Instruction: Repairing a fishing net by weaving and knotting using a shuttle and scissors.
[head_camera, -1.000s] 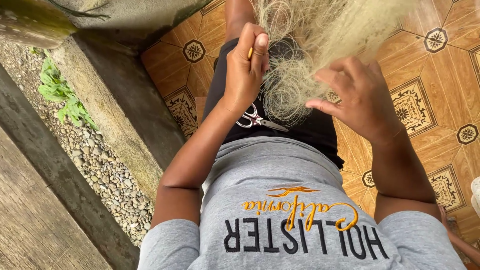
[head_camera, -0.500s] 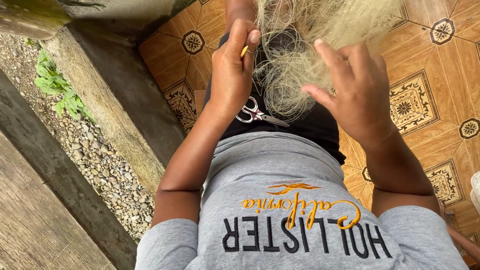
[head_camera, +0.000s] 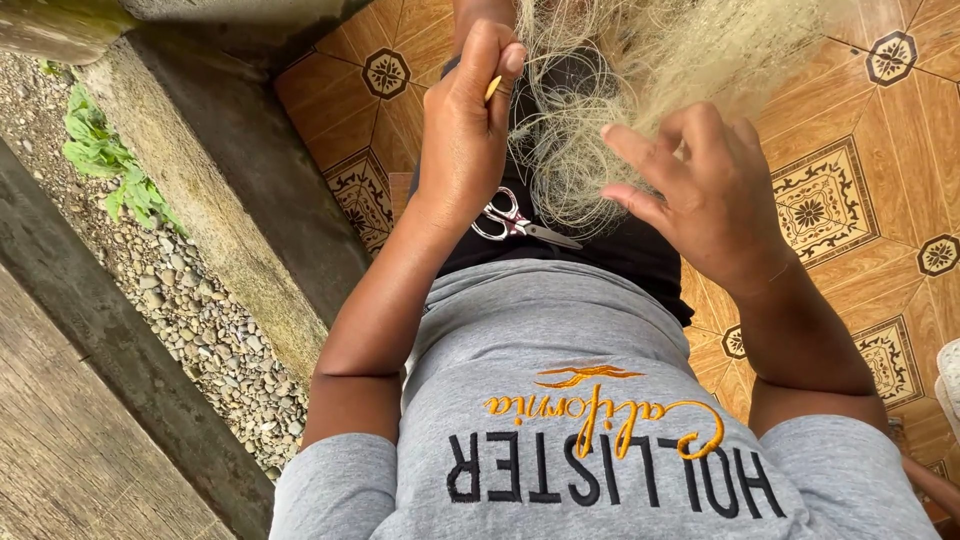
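- The left hand (head_camera: 465, 130) is closed: thumb and forefinger pinch a thin yellow stick (head_camera: 492, 88), of which only a short end shows at the hand's 1 o'clock. It may be a netting needle, but too little shows to tell.
- The right hand (head_camera: 715, 195) is open, fingers spread and slightly bent, tips pointing to 10 o'clock and in among loose strands. It clamps nothing that I can see.
- The net (head_camera: 640, 60), pale and fine, hangs in a tangled mass from 12 o'clock of the view and drops between the two hands onto the lap.
- Scissors (head_camera: 515, 222) lie on the black shorts (head_camera: 620, 255), at 5 o'clock of the left hand, just beside the wrist. Neither hand touches them, and the blades point to 4 o'clock.
- The step in hand looks like mending: the left hand brings the stick to the mesh while the right hand sorts out strands.
- The next move calls for the right fingers to single out one strand and hold it taut, so that the stick's tip meets an open mesh and not the tangle.
- A grey shirt (head_camera: 560, 330) fills 6 o'clock.
- Patterned brown tiles (head_camera: 840, 200) lie at 3 o'clock.
- At 9 o'clock there are a concrete kerb (head_camera: 230, 190), gravel (head_camera: 200, 320) and a green weed (head_camera: 110, 170).
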